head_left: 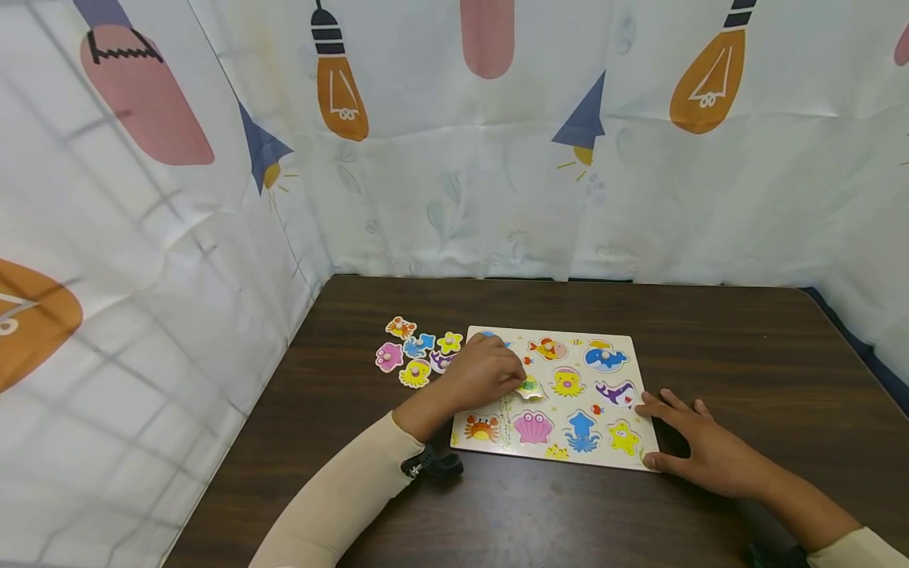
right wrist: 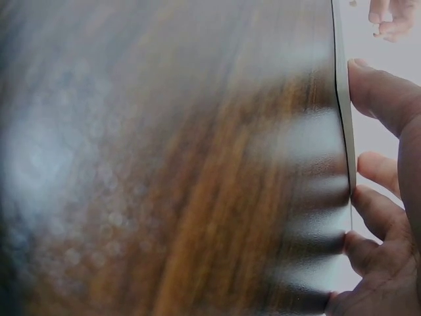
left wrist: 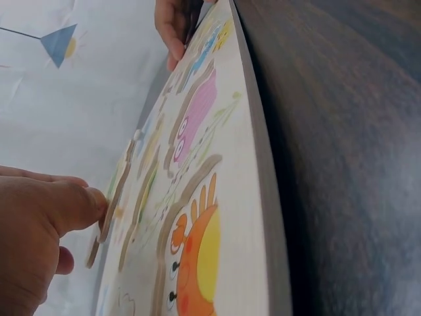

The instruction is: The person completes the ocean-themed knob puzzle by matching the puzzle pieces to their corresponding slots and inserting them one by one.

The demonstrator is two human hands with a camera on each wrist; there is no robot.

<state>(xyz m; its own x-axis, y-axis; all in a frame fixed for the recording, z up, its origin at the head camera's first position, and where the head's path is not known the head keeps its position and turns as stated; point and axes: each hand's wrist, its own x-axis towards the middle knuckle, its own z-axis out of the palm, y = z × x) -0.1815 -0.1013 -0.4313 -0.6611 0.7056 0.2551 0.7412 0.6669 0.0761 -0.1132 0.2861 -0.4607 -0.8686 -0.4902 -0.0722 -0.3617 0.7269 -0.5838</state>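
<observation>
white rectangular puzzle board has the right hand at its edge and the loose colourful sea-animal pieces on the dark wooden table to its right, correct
No: the loose colourful sea-animal pieces on the dark wooden table lie to the left of the board, as the head view shows; the right hand is indeed at the board's edge.

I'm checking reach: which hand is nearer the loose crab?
Left. The left hand is over the board, right of the loose crab; the right hand is at the board's right edge.
</observation>
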